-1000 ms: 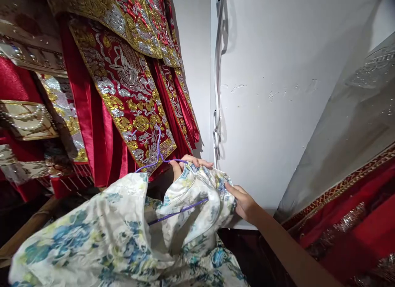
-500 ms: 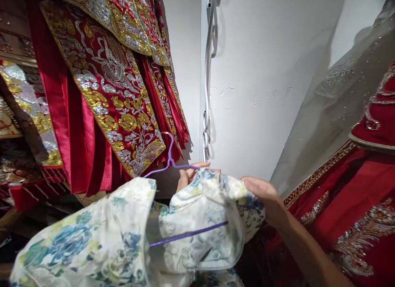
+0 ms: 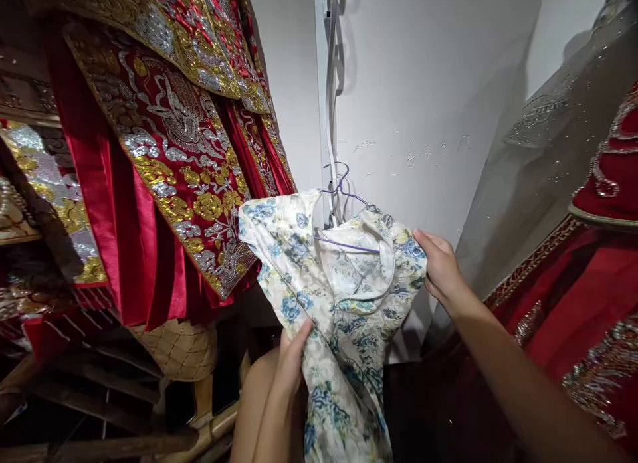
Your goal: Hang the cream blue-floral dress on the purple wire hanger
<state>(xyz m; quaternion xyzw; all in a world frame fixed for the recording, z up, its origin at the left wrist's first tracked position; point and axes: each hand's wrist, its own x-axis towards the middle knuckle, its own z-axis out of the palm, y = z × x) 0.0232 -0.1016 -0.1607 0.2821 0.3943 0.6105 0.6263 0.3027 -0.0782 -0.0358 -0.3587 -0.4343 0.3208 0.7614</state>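
A white dress [image 3: 299, 257] with blue and yellow-green flowers hangs on a purple hanger [image 3: 339, 184], whose hook stands free above the collar against the wall. The hanger's lower bar shows through the open neckline. My left hand [image 3: 295, 350] is closed on the front of the dress at the left side, thumb on top and the other fingers hidden behind cloth. At the right, my right hand [image 3: 437, 262] pinches the shoulder edge of the dress.
Red garments with gold and silver embroidery [image 3: 179, 184] hang at the left. More red beaded cloth [image 3: 573, 303] and a sheer veil [image 3: 528, 157] are at the right. A white metal frame [image 3: 329, 84] runs up the wall. Wooden bars [image 3: 134, 446] lie low at left.
The dress and hanger have moved away from me and now hang upright, with the neckline spread. My left hand has gone from the collar down to the dress front. My right hand stays at the shoulder.
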